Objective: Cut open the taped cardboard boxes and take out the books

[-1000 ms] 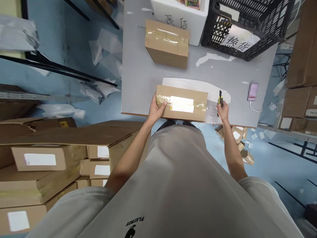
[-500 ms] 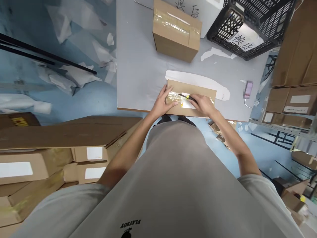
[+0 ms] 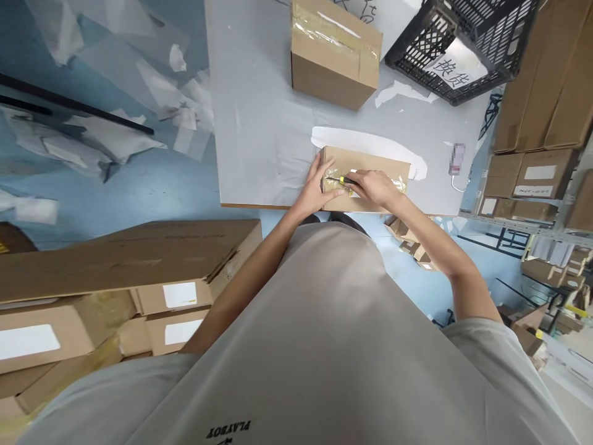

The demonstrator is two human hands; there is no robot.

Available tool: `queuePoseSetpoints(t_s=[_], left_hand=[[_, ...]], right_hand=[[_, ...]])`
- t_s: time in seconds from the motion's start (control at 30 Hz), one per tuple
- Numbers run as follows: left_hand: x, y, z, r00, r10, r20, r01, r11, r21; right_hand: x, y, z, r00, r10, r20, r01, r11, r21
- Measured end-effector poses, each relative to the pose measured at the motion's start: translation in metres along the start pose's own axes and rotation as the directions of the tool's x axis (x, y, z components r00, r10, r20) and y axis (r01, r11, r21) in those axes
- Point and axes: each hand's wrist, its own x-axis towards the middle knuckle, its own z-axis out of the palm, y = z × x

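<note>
Presently on the grey table (image 3: 254,123), near edge: one cardboard box (image 3: 386,162), lengthwise, taped, with a white label partly covered by a hand.

Item: left hand (image 3: 314,190), thumb and fingers spread wide, touching the box's left end.

Item: right hand (image 3: 374,186), fingers closed around a black-and-yellow cutter (image 3: 343,180), blade pointing left over the tape. A second ago this hand held the cutter clear of the box's right end; half a second ago the tip lay over the label, and it is now nearer the left hand.

Writing: "换货" on the paper sign (image 3: 456,67) of the black crate (image 3: 417,46); handwritten characters on the white container (image 3: 401,28), cut off by the frame; "PLAYBOY", inverted, on the grey shirt (image 3: 347,334); white labels (image 3: 180,295) on stacked cartons (image 3: 151,301), print too small to read.
</note>
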Motion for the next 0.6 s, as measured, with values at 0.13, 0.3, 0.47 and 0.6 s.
queuePoseSetpoints(t_s=[0.13,0.3,0.47,0.6], left_hand=[[0.001,0.006,-0.001,1.0,-0.003,0.005,0.003,0.999,-0.035],[0.002,0.012,-0.002,1.0,-0.024,0.011,0.024,0.998,-0.061],[0.004,0.01,-0.001,1.0,-0.025,0.0,0.025,0.998,-0.063],[0.004,0.007,0.0,0.999,-0.034,-0.001,0.034,0.999,-0.036]], right_hand=[[0.001,0.001,-0.003,1.0,-0.003,0.002,0.003,1.0,-0.016],[0.003,0.007,-0.002,1.0,-0.028,-0.001,0.028,0.999,-0.03],[0.003,-0.002,-0.005,1.0,0.016,-0.001,-0.016,0.998,-0.058],[0.006,-0.018,-0.012,0.998,0.057,0.035,-0.053,0.994,-0.095]])
